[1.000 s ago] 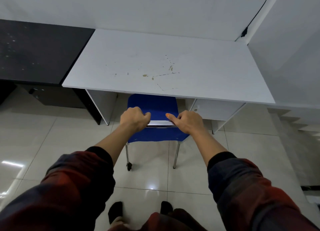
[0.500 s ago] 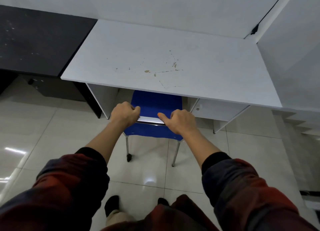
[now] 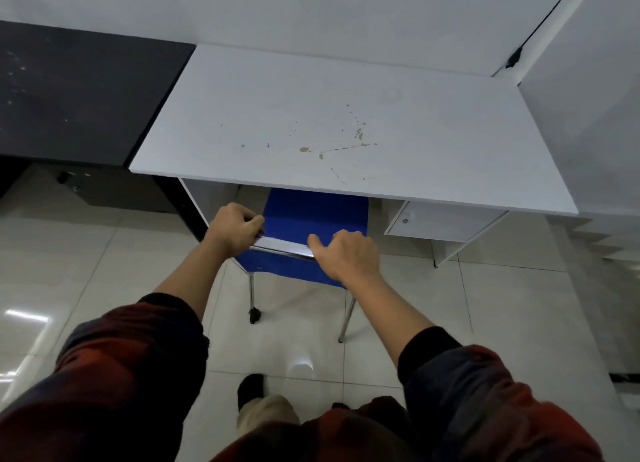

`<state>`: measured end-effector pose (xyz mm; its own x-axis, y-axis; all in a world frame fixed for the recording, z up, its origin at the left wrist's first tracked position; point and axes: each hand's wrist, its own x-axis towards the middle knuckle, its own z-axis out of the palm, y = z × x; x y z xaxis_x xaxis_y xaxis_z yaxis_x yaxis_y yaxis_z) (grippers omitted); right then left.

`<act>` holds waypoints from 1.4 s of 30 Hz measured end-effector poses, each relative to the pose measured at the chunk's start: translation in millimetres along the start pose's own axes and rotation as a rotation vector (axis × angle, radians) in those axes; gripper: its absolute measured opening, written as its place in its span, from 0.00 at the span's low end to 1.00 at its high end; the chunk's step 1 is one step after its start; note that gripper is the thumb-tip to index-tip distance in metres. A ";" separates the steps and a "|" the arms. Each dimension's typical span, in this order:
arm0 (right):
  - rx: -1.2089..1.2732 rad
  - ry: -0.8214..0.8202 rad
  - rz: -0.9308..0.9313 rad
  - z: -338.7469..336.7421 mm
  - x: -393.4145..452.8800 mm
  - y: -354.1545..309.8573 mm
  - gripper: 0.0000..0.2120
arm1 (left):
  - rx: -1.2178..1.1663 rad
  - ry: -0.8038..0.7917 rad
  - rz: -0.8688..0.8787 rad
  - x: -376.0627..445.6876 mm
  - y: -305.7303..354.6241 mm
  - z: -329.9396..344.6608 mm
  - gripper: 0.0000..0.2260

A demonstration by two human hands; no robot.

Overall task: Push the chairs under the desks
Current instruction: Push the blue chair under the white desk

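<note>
While both arms reach forward from dark red sleeves, the scene runs like this, near to far:

Foot: one dark shoe [image 3: 252,387] on the pale tiled floor [image 3: 450,305], well behind the hands.

Left hand [image 3: 235,227]: fingers curled over the left end of the chair's top rail, knuckles up, gripping it.

Right hand [image 3: 346,253]: fingers curled round the right end of the same rail, thumb lying along its top edge; the two hands are apart, with bare rail between them.

Chair [image 3: 311,215]: bright blue ribbed backrest and seat, with a shiny chrome rail [image 3: 284,245] across the top of the back and thin chrome legs; the left rear leg ends in a small black caster, the right rear leg's foot is too small to make out. Its seat lies just beyond the hands, its front part hidden under the bench edge, while the rear legs stand out on the floor below the wrists.

White bench [image 3: 346,115]: just beyond the hands, flat white top marked with brown specks and thin scratches; a small white cabinet door sits under it, beyond and right of the right hand.

Black bench [image 3: 76,94]: butted against the white one, far left of the left hand.
</note>
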<state>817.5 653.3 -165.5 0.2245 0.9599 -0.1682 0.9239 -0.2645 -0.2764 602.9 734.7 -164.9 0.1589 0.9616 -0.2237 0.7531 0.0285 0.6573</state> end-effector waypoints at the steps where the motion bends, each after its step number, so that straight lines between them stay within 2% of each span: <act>1: 0.007 -0.002 0.007 2.8 0.7 -15.3 0.30 | 0.000 0.008 -0.010 4.6 -6.8 -12.9 0.17; 4: 0.020 0.006 0.020 7.7 6.7 -50.3 0.31 | -0.018 0.055 -0.027 18.4 -22.7 -38.9 0.17; 9: 0.005 0.023 0.002 8.0 33.3 -63.0 0.32 | -0.019 0.038 -0.047 40.4 -26.1 -49.4 0.15; 18: -0.012 -0.082 0.129 10.5 46.6 -62.1 0.35 | -0.003 -0.182 0.036 67.3 -39.2 -49.5 0.13; 24: 0.023 -0.067 0.196 10.5 49.0 -64.7 0.29 | -0.010 -0.266 0.078 80.5 -42.0 -49.1 0.12; 30: 0.021 -0.007 0.129 14.7 52.8 -59.4 0.28 | -0.018 -0.290 0.060 83.3 -42.4 -49.1 0.11; 36: 0.040 -0.046 0.016 -7.9 72.1 -33.7 0.30 | 0.072 -0.174 0.018 78.3 -17.9 -31.3 0.10; 42: 0.017 -0.111 -0.038 -19.5 80.7 -9.9 0.30 | 0.066 -0.233 0.031 69.8 0.2 -18.3 0.21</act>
<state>832.5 735.2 -157.8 0.1527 0.9533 -0.2607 0.9256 -0.2304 -0.3003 602.5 806.8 -167.2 0.3195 0.8727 -0.3691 0.7844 -0.0251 0.6197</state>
